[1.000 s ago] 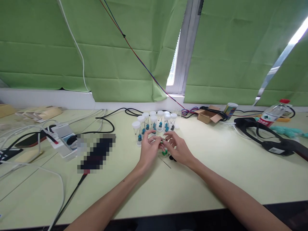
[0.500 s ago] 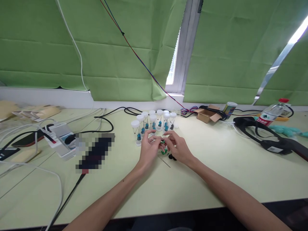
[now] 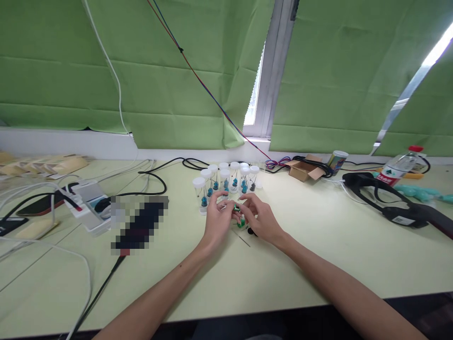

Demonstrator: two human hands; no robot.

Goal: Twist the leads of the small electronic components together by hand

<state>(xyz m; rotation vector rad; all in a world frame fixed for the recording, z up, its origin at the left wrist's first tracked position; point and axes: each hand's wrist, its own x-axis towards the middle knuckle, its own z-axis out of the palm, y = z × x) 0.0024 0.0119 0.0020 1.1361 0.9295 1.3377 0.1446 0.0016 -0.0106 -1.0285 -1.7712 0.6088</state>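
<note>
My left hand [image 3: 220, 218] is closed, its thumb and fingers pinching a small shiny green piece [image 3: 237, 207]. A thin rod seems to run from that piece, partly hidden by the fingers. From the other side my right hand [image 3: 262, 217] meets it, thumb and fingertips pinched close at the piece; what exactly they grip is too small to make out. Below the fingertips another green piece [image 3: 241, 223] lies on the table. Beside it are small black round parts [image 3: 251, 231], partly behind my right hand. A thin metal rod [image 3: 244, 241] lies nearer to me.
Several clear tubes with white caps [image 3: 199, 181] and blue parts inside stand just behind my hands. To the left are a power strip [image 3: 85, 205], cables and a blurred-out dark device [image 3: 141, 224]. A cardboard box [image 3: 303, 171], a black headset [image 3: 385, 203] and a bottle [image 3: 399, 167] stand right.
The green piece between my fingertips shows more of itself now, and my right fingertips have shifted slightly. Both hands stay in nearly the same place.
</note>
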